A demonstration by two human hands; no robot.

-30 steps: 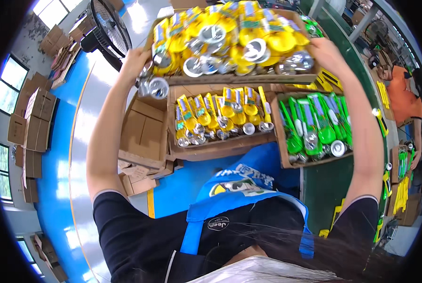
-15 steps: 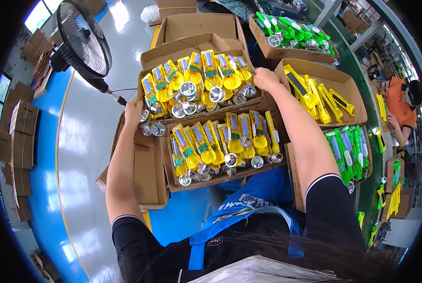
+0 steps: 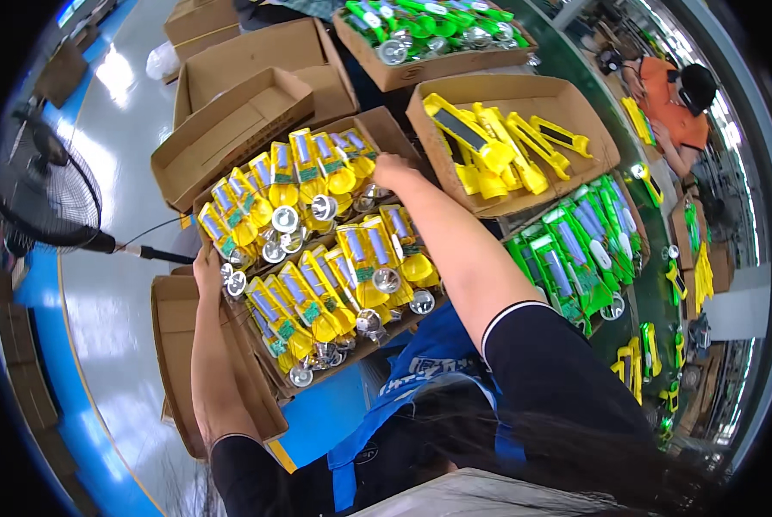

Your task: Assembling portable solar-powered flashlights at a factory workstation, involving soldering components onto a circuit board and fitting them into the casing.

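My left hand (image 3: 206, 269) is closed on the left end of a cardboard box (image 3: 393, 131), and my right hand (image 3: 392, 172) is closed at its right end. Inside it lie several yellow flashlight bodies (image 3: 304, 164) with exposed blue-grey cells, green circuit boards and thin wires. Round silver reflectors (image 3: 285, 219) hang from them along the near side. Directly in front, closer to me, another row of the same yellow flashlights (image 3: 295, 293) fills a second cardboard box. My fingertips are partly hidden by the box ends and the parts.
Cardboard trays (image 3: 222, 138) stand behind; another box (image 3: 179, 345) is at left. To the right are a box of yellow casings (image 3: 606, 142) and green flashlights (image 3: 575, 246). A fan (image 3: 45, 181) stands left. A person in orange (image 3: 675, 103) works at far right.
My view has turned, so the boxes appear further left and tilted. The held box now lies closer to the front row, away from the tray behind. Both hands stay at its ends.
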